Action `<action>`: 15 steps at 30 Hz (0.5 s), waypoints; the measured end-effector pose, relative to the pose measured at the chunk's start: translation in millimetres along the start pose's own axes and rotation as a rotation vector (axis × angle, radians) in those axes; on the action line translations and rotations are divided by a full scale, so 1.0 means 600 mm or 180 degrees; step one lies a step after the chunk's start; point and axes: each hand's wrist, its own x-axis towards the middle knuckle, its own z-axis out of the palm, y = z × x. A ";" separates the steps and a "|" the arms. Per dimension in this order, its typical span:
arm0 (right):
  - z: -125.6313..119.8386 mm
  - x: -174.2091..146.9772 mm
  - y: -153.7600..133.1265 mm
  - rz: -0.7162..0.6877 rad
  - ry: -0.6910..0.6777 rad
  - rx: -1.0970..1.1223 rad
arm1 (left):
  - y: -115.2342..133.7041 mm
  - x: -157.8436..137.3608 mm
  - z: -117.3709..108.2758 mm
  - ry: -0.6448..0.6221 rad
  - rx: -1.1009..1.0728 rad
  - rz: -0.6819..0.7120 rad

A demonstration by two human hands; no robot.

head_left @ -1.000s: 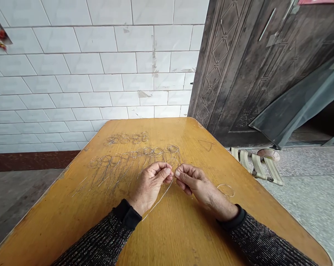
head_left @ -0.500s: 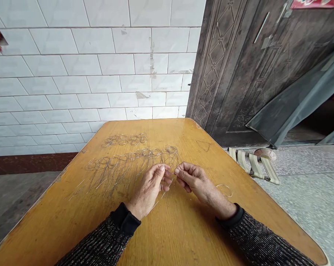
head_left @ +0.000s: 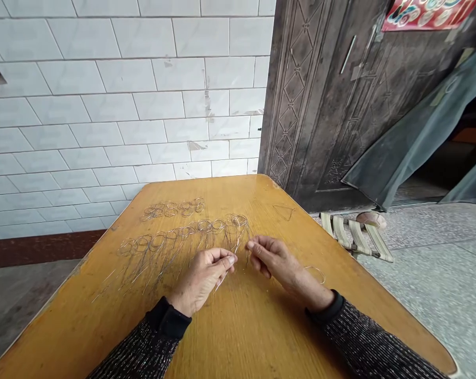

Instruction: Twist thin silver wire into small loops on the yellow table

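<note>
My left hand (head_left: pixel 206 276) is closed in a pinch on a thin metal wire (head_left: pixel 220 283), whose ends stick out below the fingers and whose upper part runs towards the nearest loops. My right hand (head_left: pixel 279 268) is just to its right, thumb and forefinger pressed together beside a strand hanging from the coiled wire loops (head_left: pixel 238 220). Whether that strand is between its fingertips is hard to make out. A row of looped wires (head_left: pixel 159 241) with long straight tails lies left of my hands. Behind it sits a shorter row of wire coils (head_left: pixel 170 209).
All this lies on a yellow wooden table (head_left: pixel 238 337). A wire ring (head_left: pixel 316 273) rests by my right wrist, and a bent wire (head_left: pixel 284 211) lies farther back. Beyond are a tiled wall (head_left: pixel 143 105), a dark door (head_left: pixel 301 131) and a strap-seated stool (head_left: pixel 356 234).
My left hand has moved slightly down and left, away from the right fingertips, with its fingers folded more tightly round the wire. The view has tilted up a little.
</note>
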 end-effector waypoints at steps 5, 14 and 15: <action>0.028 -0.021 0.002 0.0363 -0.1176 -0.0370 | 0.000 0.002 0.001 0.0180 -0.0242 0.0260; 0.059 -0.028 0.004 0.0497 -0.0952 0.0009 | 0.000 0.000 0.012 0.0383 -0.0657 0.0421; 0.059 -0.027 0.005 0.0462 -0.0928 0.0008 | 0.000 0.001 0.012 0.0423 -0.0698 0.0451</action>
